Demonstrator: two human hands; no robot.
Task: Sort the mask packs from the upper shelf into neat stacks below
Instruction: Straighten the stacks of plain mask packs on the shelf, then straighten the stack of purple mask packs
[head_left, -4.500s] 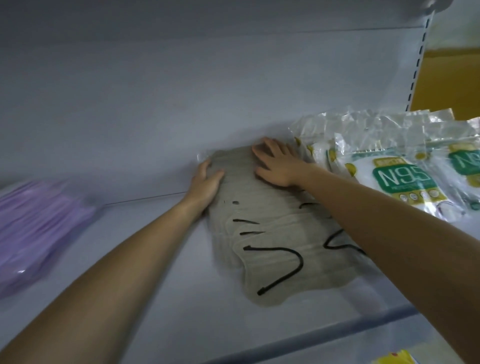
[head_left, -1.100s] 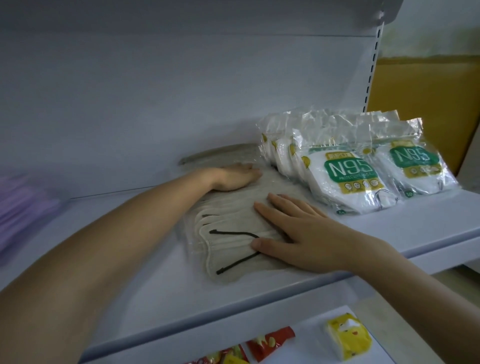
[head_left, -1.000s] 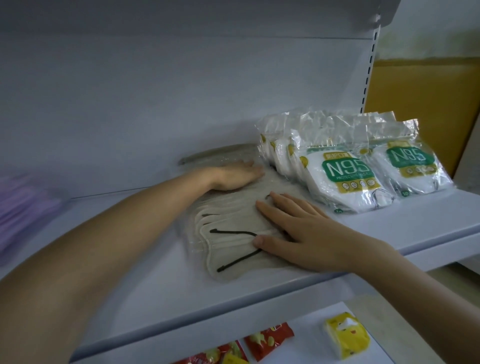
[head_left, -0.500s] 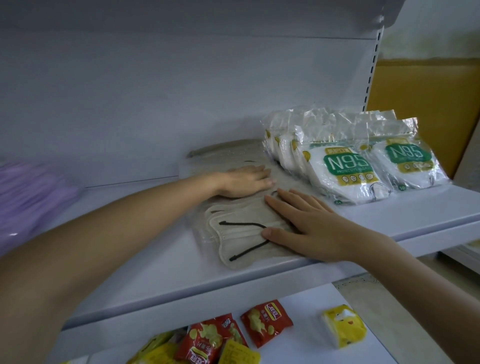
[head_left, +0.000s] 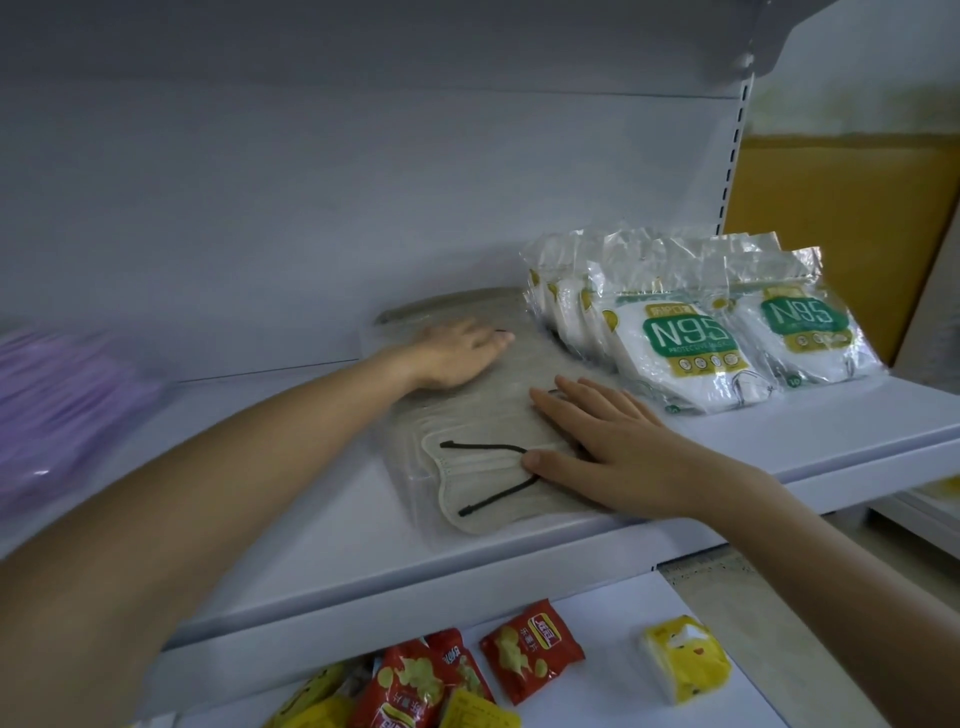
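White shelf (head_left: 311, 525) bearing a flat stack of beige mask packs (head_left: 478, 470) at mid-shelf, just left of leaning N95 mask packs (head_left: 680, 343); left hand (head_left: 457, 353) lies flat on the stack's rear, right hand (head_left: 618, 452), fingers straight, presses its front.

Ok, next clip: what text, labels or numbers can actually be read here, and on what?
"N95": green label, nearer white mask pack.
"N95": green label, second white mask pack, right of it.
Small print under each "N95": too small to read.
Red snack packs on the lower shelf: characters too blurred to read.
Grey mask packs, yellow pack: no legible print.
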